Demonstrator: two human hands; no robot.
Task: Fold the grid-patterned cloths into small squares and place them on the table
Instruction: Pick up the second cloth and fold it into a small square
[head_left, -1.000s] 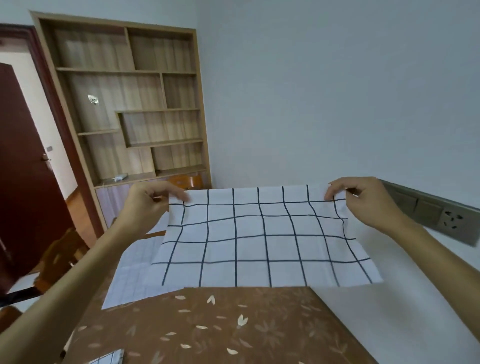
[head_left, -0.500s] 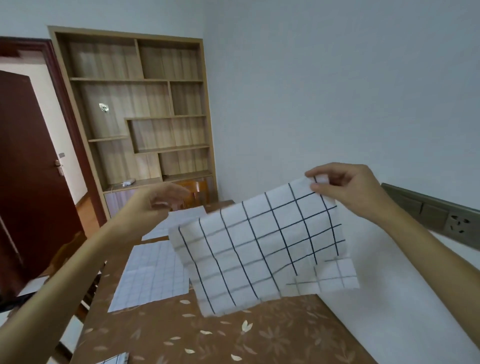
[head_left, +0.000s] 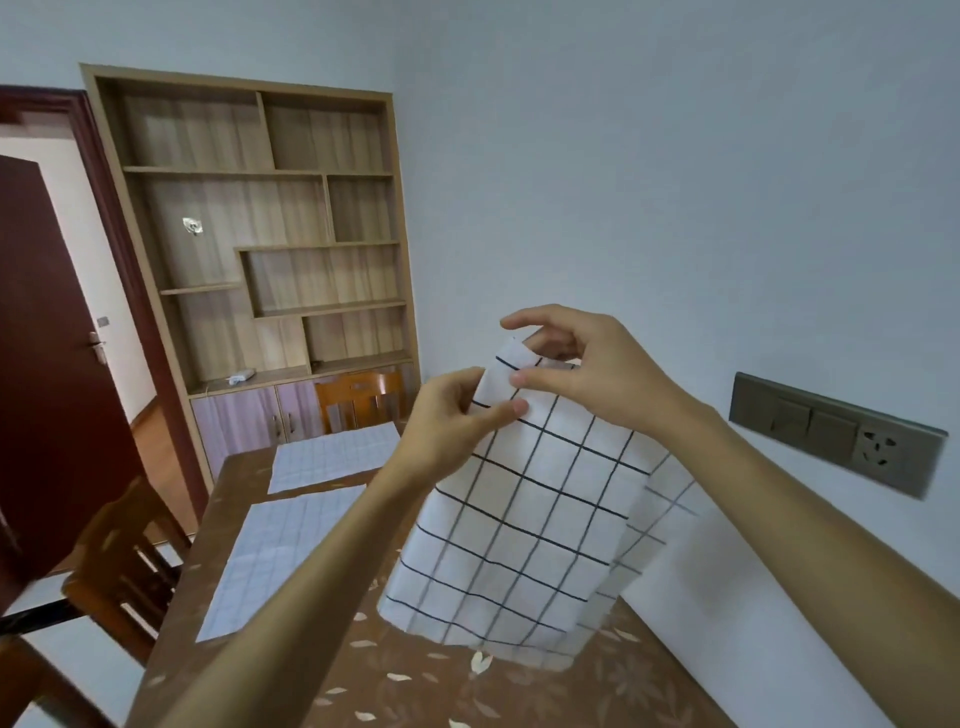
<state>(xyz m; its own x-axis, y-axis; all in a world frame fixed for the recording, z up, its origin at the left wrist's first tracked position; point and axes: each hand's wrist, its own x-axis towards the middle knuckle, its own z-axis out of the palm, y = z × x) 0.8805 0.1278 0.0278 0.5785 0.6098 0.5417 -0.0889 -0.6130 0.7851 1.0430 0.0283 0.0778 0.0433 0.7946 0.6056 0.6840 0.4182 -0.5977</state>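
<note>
"Starting at the left edge of the table (head_left: 415, 691), what do you see?"

"A wooden chair (head_left: 124, 566) drawn up against that edge. On the table's left half two grid cloths lie flat: a near cloth (head_left: 275, 551), and a far cloth (head_left: 332, 457) toward the table's far end, with a strip of bare tabletop between them."

"And the hands?"

"Both are raised above the middle of the table. The left hand (head_left: 447, 421) pinches the top of the held cloth (head_left: 519, 535) between thumb and fingers. The right hand (head_left: 587, 369), just beside it, grips the same top corner, with the thumb on the front and curled fingers behind."

"How does that cloth hang?"

"Doubled over in two layers, with the back layer showing past the right side. Its lower edge is close over the table — whether it touches, I can't tell."

"Right of the table?"

"The wall, with a grey switch-and-socket panel (head_left: 831, 431) mounted above the table's right edge."
</note>
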